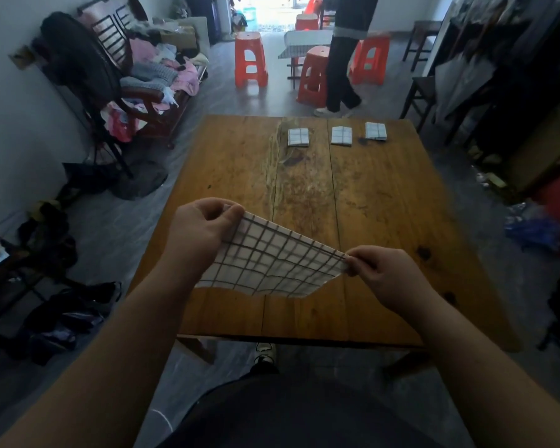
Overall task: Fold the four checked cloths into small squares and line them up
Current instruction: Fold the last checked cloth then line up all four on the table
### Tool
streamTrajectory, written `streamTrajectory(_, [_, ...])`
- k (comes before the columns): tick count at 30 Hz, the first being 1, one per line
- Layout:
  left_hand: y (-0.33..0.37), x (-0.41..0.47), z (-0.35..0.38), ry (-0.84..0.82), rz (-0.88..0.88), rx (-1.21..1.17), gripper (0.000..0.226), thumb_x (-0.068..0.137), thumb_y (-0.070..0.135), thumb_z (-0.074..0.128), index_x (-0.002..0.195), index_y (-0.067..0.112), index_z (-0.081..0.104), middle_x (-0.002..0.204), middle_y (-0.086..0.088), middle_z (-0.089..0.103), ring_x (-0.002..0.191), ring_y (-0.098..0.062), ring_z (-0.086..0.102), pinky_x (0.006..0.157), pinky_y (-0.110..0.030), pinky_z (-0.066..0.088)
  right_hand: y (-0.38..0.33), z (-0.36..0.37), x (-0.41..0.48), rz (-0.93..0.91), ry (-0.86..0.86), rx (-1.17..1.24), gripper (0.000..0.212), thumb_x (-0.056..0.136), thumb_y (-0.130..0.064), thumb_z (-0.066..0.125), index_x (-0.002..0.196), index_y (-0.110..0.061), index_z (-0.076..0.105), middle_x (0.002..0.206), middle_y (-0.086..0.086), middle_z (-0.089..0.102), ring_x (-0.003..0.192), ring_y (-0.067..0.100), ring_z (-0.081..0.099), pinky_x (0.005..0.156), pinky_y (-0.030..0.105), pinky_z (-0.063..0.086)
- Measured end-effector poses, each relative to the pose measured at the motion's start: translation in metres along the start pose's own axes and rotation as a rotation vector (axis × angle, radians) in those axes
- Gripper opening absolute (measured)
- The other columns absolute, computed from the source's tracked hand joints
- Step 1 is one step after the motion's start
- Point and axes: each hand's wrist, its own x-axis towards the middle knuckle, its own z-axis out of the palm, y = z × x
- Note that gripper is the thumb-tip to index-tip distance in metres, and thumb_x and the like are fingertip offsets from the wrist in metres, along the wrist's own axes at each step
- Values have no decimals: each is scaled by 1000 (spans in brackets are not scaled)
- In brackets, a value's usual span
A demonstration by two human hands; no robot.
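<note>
A white cloth with dark checks (269, 263) hangs stretched above the near part of the wooden table (379, 202). My left hand (201, 227) pinches its upper left corner, and my right hand (385, 273) pinches its right corner; the lower edge sags free. At the table's far edge lie three folded checked squares in a row: one on the left (298, 137), one in the middle (341, 135), one on the right (375, 130), with small gaps between them.
A person (343, 53) stands beyond the table among several orange plastic stools (250, 59). A bench piled with clothes (156, 76) and a black fan (78, 59) stand at the left. Clutter lines the floor on both sides. My shoe (265, 352) shows under the table's near edge.
</note>
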Motion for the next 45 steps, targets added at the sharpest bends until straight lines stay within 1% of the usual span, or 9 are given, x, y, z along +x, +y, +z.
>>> streamTrajectory(6, [-1, -8, 25, -156, 85, 124, 9, 93, 27, 68, 92, 22, 76, 86, 7, 73, 81, -5, 67, 69, -24, 56, -6, 6, 3, -35, -12, -82, 40, 99, -36, 59, 139, -34, 55, 147, -15, 49, 139, 3, 37, 111, 28, 32])
streamTrajectory(11, [2, -24, 53, -344, 180, 191, 6, 91, 23, 70, 90, 27, 74, 82, 11, 72, 75, -1, 67, 63, -17, 52, -30, 20, 8, -129, -70, 50, 42, 97, -43, 60, 138, -38, 54, 138, -14, 59, 132, 8, 49, 110, 36, 44])
streamTrajectory(14, [2, -29, 62, -368, 238, 218, 9, 91, 24, 72, 88, 32, 73, 78, 15, 71, 75, 3, 66, 64, -13, 50, -35, 28, 12, -183, -126, 22, 25, 100, -45, 53, 120, -37, 66, 108, -14, 72, 117, 10, 61, 110, 35, 42])
streamTrajectory(17, [2, -30, 63, -337, 269, 256, 10, 90, 25, 72, 86, 34, 74, 78, 17, 71, 78, 2, 65, 67, -12, 49, -35, 29, 9, -185, -106, 18, 22, 102, -36, 53, 102, -27, 73, 84, -10, 70, 82, -1, 61, 82, 26, 52])
streamTrajectory(20, [2, -27, 57, -267, 261, 244, 11, 91, 24, 72, 85, 33, 74, 80, 16, 71, 80, 1, 65, 70, -16, 51, -29, 27, 6, -141, -111, 21, 22, 102, -35, 53, 87, -33, 70, 77, -16, 68, 74, -1, 61, 66, 23, 49])
streamTrajectory(28, [7, -8, 9, -23, 146, 109, 8, 92, 29, 70, 91, 25, 77, 86, 8, 74, 83, -5, 67, 79, -33, 57, -3, 19, -7, -24, -82, 13, 21, 103, -30, 52, 108, -30, 73, 90, -19, 68, 86, -2, 62, 76, 22, 53])
streamTrajectory(34, [6, -18, 12, -70, 151, 124, 10, 93, 27, 69, 93, 21, 77, 84, 5, 74, 82, -15, 71, 74, -44, 62, 6, 16, -11, -6, -131, -29, 25, 103, -29, 52, 121, -33, 68, 101, -19, 69, 95, -2, 62, 81, 22, 53])
streamTrajectory(39, [0, -34, 23, -201, 150, 155, 10, 93, 21, 68, 89, 27, 74, 80, 9, 72, 77, -10, 69, 68, -31, 61, -5, 21, -15, -61, -228, 89, 28, 98, -34, 61, 124, -43, 63, 113, -26, 66, 108, -9, 58, 90, 22, 52])
streamTrajectory(45, [-11, -48, 24, -240, 148, 212, 16, 92, 21, 70, 83, 34, 73, 80, 14, 71, 77, -5, 66, 66, -19, 51, -41, 39, -13, -168, -242, 118, 18, 101, -40, 54, 108, -35, 69, 92, -14, 71, 85, 1, 66, 77, 36, 60])
